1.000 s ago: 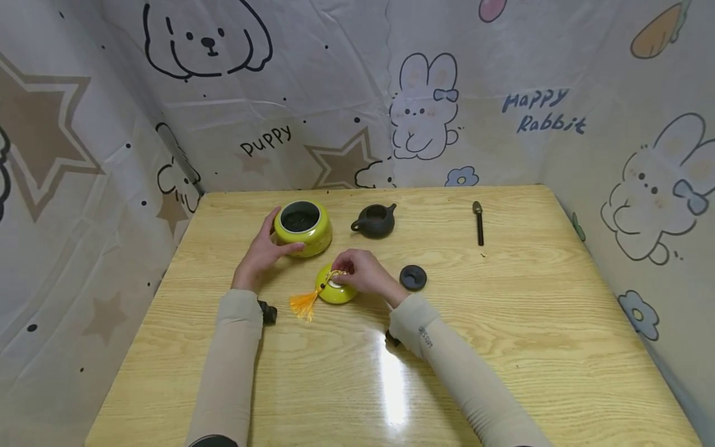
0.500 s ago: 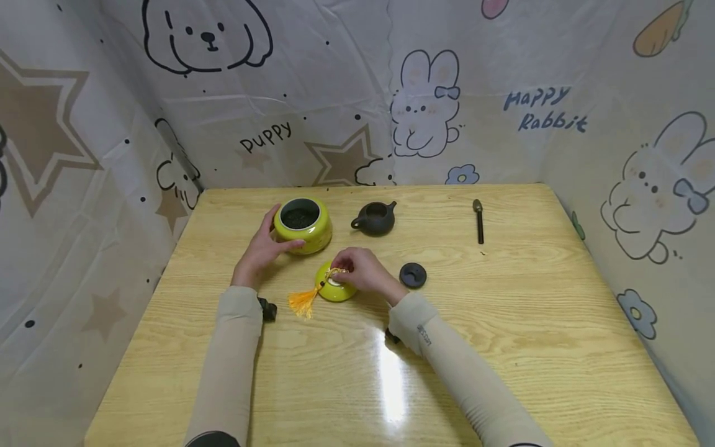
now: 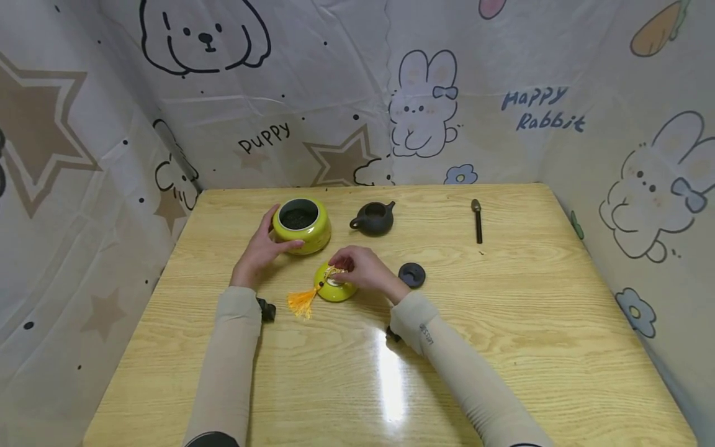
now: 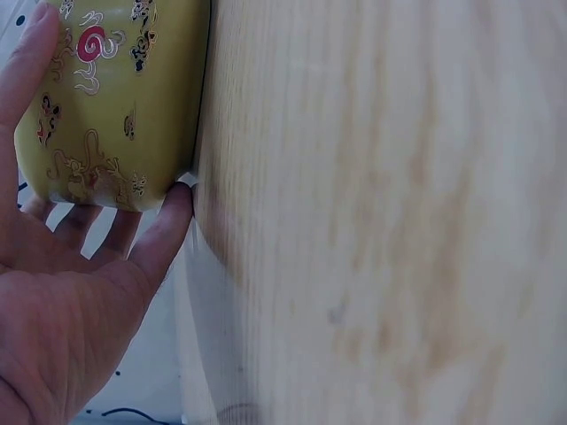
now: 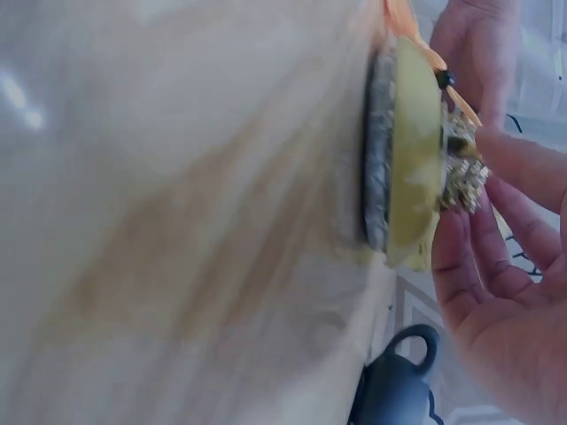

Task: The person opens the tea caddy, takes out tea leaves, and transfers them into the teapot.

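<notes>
A round yellow jar [image 3: 304, 236] with dark contents stands uncovered at the left rear of the table. My left hand [image 3: 261, 247] holds it from its left side, the thumb along the front; the left wrist view shows the fingers spread around the patterned wall [image 4: 115, 106]. Nearer me, the jar's yellow lid [image 3: 335, 290] rests on the table, its orange tassel [image 3: 302, 303] trailing left. With thumb and fingers, my right hand [image 3: 365, 270] pinches the lid's gold knob [image 5: 462, 173]. In the right wrist view the lid's silvery rim [image 5: 379, 150] faces the tabletop.
A small dark teapot [image 3: 375, 219], lidless, stands right of the jar. Its round dark lid [image 3: 412, 275] lies to the right of my right hand. A dark-handled scoop [image 3: 478, 223] lies farther right, with a tiny crumb near it. Patterned cloth walls [image 3: 335, 93] border the table [image 3: 530, 347].
</notes>
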A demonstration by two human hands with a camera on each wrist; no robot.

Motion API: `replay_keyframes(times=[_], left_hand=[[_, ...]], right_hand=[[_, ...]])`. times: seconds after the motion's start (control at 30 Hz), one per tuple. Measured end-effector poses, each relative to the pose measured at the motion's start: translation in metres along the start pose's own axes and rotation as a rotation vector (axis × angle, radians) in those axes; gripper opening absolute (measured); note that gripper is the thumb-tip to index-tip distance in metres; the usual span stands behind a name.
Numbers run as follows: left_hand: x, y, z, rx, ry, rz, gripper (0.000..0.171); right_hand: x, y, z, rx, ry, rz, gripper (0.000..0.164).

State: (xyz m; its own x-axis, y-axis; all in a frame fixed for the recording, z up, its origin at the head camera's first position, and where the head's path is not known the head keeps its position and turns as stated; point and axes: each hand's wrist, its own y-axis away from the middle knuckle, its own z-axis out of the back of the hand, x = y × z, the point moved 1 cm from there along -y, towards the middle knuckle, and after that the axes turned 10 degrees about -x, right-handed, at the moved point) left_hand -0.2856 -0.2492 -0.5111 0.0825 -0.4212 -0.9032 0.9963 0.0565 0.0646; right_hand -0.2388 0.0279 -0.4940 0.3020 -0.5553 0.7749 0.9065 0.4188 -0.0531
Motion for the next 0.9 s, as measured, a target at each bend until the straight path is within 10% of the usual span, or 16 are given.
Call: replay_keyframes(times=[0.33,0.9], left_hand=[[-0.004,0.001,0.000,0.006,0.025,0.020,0.118],[-0.003,0.001,-0.002,0.000,0.028,0.014,0.120]], right_hand=[[-0.006,0.004,0.046,-0.103,-0.013,0.047,0.028],[-0.078,0.042,0.157,-0.449,-0.043,-0.170,0.031]])
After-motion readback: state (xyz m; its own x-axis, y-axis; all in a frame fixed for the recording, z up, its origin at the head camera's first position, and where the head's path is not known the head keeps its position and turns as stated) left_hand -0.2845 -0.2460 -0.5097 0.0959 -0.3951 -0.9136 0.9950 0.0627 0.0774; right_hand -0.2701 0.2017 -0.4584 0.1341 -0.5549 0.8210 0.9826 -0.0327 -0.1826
